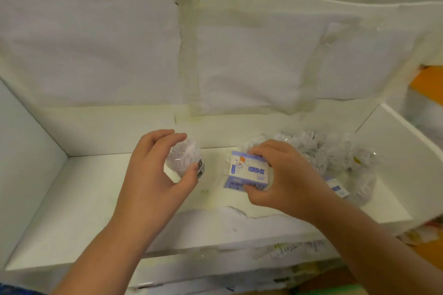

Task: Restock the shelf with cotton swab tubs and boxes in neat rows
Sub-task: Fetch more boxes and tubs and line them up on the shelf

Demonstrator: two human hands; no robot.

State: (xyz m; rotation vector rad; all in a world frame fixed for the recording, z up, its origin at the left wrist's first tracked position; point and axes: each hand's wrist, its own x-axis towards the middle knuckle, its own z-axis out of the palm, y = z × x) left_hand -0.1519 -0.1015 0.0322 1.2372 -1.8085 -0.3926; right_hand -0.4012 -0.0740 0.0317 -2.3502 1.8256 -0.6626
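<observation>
My left hand (153, 170) grips a clear round tub of cotton swabs (185, 160) from its left side, just above the white shelf (84, 211) near the middle. My right hand (282, 177) pinches a small blue and white cotton swab box (247, 172), fingers on its top edge and thumb on its lower edge. Several more clear tubs (323, 151) are bunched at the right end of the shelf, behind my right hand. A second blue and white box (336, 187) lies partly hidden beside them.
The shelf has a white back wall (119, 67) patched with tape, a left side wall (24, 163) and a right divider (402, 146). Its front edge (227, 218) is torn and ragged. Orange floor (429, 84) shows past the right side.
</observation>
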